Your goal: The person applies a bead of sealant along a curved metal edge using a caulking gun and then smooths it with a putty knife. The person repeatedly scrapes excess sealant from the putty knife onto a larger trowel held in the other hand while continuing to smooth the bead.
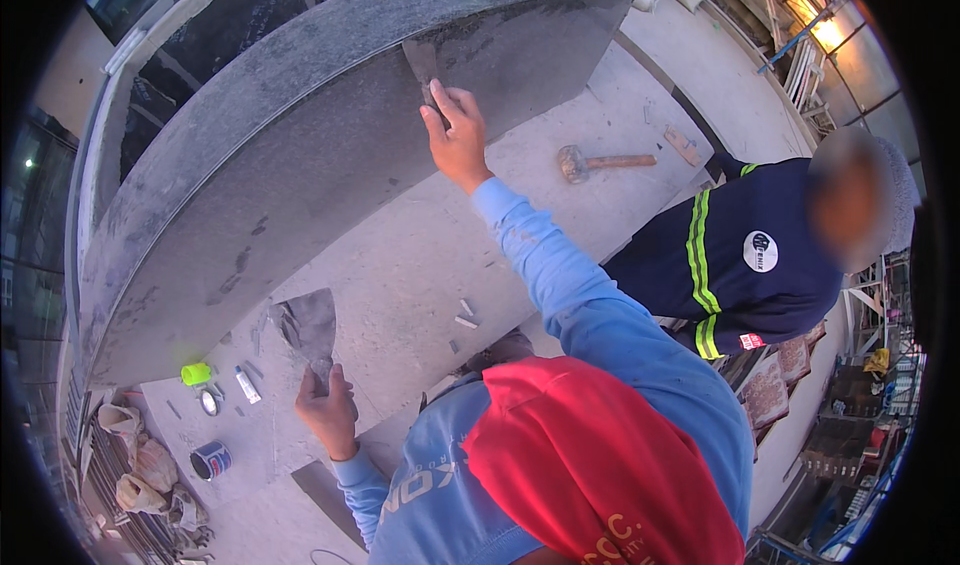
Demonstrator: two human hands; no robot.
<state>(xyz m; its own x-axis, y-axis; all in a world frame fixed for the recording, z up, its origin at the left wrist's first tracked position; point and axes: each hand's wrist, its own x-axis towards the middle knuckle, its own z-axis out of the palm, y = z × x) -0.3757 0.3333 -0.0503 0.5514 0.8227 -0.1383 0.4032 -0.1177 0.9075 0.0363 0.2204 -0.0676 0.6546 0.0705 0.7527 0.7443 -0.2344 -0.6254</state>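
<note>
At the far left, on the pale concrete floor (400,275), lie a lime-green plastic cup (196,373), a small round tin lid (209,402), a white tube (247,385) and a blue-and-white can (210,460), with crumpled sacks (135,460) beside them.

Right of these, the left hand (327,412) has its fingers wrapped around the handle of a wide grey steel trowel (308,327). The blade fans out above the fist, its long axis running nearly straight up the picture and leaning slightly left; grey paste smears its face.

Above, a large dark grey speckled stone slab (300,135) stands on edge, tilted, stretching from lower left to upper right.

The right hand (457,140), at the end of a light blue sleeve (590,305), is raised against the slab. Its fingers are closed on the handle of a narrow grey putty knife (423,67), whose blade points up and slightly left, flat on the stone face.

Further right a wooden-handled mallet (600,162) lies on the floor, handle pointing right. At the right edge crouches another person in a navy shirt with yellow-green stripes (735,260).
</note>
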